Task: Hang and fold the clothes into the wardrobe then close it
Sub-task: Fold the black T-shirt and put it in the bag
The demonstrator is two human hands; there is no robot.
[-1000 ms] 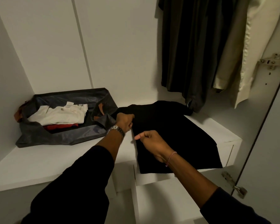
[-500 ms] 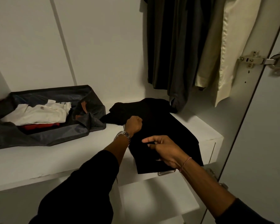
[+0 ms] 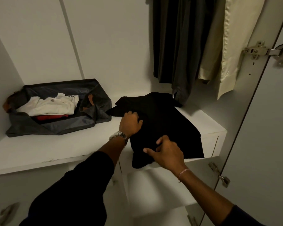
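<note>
Lying flat on the white shelf (image 3: 59,149), the black garment (image 3: 163,128) covers the right part of the surface, and its near edge hangs over the shelf front. The left hand (image 3: 130,123) rests on the garment's left side with fingers curled into the cloth, gripping a fold of it. A metal watch (image 3: 118,137) sits on that wrist. The right hand (image 3: 166,152) is at the garment's near edge; thumb and curled fingers pinch the cloth, while the index finger points left along the fabric. A thin bracelet (image 3: 182,172) circles the right wrist. Both forearms emerge from dark sleeves.

To the left of the garment, just beside it, an open grey bag (image 3: 55,126) stands on the same shelf. Inside it, a folded white item (image 3: 47,106) lies on top of a red item (image 3: 51,117).

Above the garment's far right corner, dark clothes (image 3: 175,41) hang down; the lowest hem touches or nearly touches the garment, which of the two cannot be told. Right of these hangs a cream shirt (image 3: 232,46).

The wardrobe door (image 3: 268,128) stands open at the right, fixed by an upper hinge (image 3: 265,52) and a lower hinge (image 3: 220,174).
</note>
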